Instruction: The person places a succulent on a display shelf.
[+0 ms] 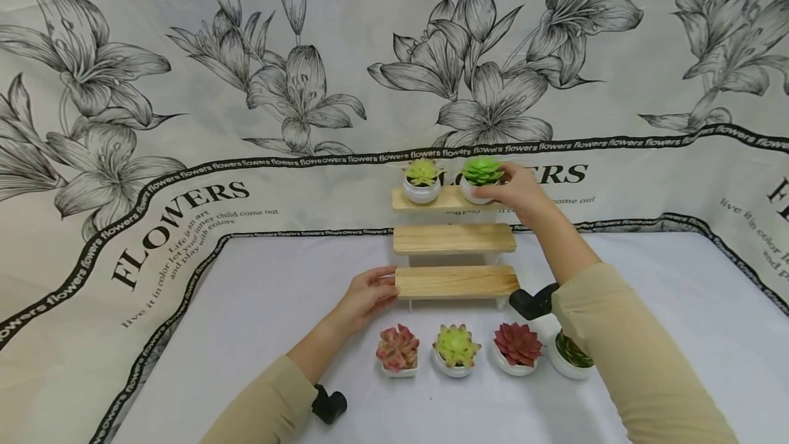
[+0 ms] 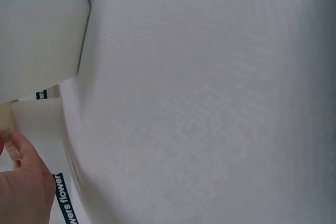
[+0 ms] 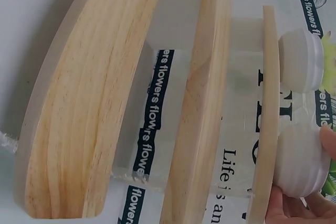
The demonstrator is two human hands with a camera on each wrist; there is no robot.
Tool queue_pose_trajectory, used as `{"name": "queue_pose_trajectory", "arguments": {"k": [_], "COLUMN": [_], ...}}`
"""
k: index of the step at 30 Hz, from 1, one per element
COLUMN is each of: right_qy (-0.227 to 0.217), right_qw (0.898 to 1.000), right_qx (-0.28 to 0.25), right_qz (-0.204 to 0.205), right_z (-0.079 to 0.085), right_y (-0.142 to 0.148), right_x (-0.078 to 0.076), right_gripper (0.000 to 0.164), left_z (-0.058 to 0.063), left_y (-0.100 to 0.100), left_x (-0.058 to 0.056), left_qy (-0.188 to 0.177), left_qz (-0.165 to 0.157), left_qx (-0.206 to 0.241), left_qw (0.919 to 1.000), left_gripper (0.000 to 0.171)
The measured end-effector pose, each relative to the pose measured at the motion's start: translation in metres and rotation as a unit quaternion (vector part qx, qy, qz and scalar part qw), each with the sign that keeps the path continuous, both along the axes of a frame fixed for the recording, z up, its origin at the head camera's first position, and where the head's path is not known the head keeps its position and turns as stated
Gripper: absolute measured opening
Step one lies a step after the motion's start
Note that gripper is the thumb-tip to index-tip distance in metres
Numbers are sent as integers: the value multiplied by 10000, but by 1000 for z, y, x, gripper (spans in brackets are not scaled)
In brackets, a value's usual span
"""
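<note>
A three-step wooden stand (image 1: 456,282) rises at the back of the white table. My left hand (image 1: 367,294) pinches the left end of its lowest board, thumb and fingers at the edge. On the top board, my right hand (image 1: 516,190) grips the white pot of a bright green succulent (image 1: 483,171) at the right end. The right wrist view shows that white pot (image 3: 302,163) at the top board, fingers around it. Left of it on the same board sits a yellow-green succulent (image 1: 422,174) in a round white pot.
Before the stand, a row of potted succulents lies on the table (image 1: 259,334): a pink one (image 1: 398,348) in a square pot, a yellow-green one (image 1: 456,347), a dark red one (image 1: 518,345), and a dark green one (image 1: 570,355) partly behind the right sleeve. Flower-printed cloth (image 1: 345,225) hangs behind.
</note>
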State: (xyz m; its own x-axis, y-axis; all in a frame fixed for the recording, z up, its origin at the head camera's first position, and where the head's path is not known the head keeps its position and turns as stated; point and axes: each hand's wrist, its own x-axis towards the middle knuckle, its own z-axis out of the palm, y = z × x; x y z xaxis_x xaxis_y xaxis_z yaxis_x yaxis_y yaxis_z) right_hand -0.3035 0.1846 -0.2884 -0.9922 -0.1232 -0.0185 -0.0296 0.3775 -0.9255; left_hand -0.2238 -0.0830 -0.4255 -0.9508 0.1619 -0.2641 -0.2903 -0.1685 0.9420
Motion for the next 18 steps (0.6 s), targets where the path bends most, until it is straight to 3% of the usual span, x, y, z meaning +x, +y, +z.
{"name": "queue_pose_trajectory", "arguments": {"k": [9, 18], "right_qy": [-140, -54], "right_qw": [9999, 9998], "right_qx": [-52, -102], "right_qz": [-48, 152], "right_z": [-1, 1], "right_y": [-2, -1], "right_x": [0, 3], "right_gripper": [83, 81], "left_z": [0, 0], "left_y": [1, 0], "left_x": [1, 0], "left_qy": [8, -8], "left_qz": [-41, 34], "left_qx": [11, -11], "left_qw": [10000, 10000], "left_gripper": [47, 47]}}
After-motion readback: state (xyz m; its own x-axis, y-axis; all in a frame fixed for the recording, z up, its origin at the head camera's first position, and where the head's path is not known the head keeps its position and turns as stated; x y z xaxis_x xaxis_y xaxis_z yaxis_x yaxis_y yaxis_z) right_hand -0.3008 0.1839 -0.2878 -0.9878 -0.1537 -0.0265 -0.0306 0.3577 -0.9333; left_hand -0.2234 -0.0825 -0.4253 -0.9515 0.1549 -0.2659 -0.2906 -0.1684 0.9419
